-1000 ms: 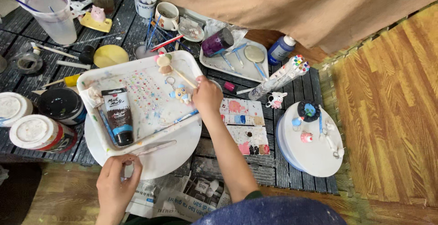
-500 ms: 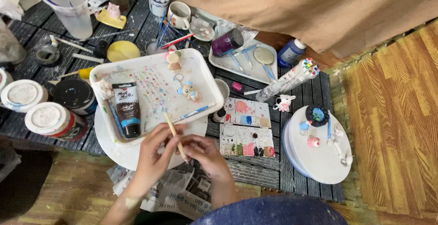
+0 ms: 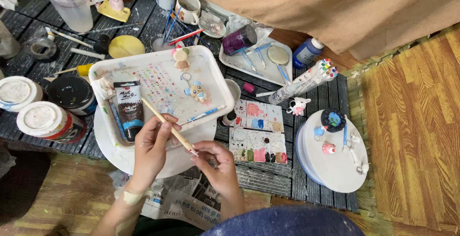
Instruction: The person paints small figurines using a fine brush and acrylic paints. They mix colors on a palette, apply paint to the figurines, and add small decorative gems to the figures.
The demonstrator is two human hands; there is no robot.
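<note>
brush [image 3: 167, 127] held by both hands near the white tray [image 3: 218, 80]. left hand [image 3: 152, 149] fingers closed on shaft, right hand [image 3: 216, 158] pinching tip. grip should stay light, tip supported.

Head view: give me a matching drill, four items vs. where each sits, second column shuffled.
Things:
1. black paint tube
2. wooden brush
3. blue bottle
4. pink pig figurine

Places:
A. on a yellow base by the clear cup
B. lying in the white tray
C. held between left hand and right hand
D. by the tan cloth's edge

Pairs: 1-B, 2-C, 3-D, 4-A
</note>
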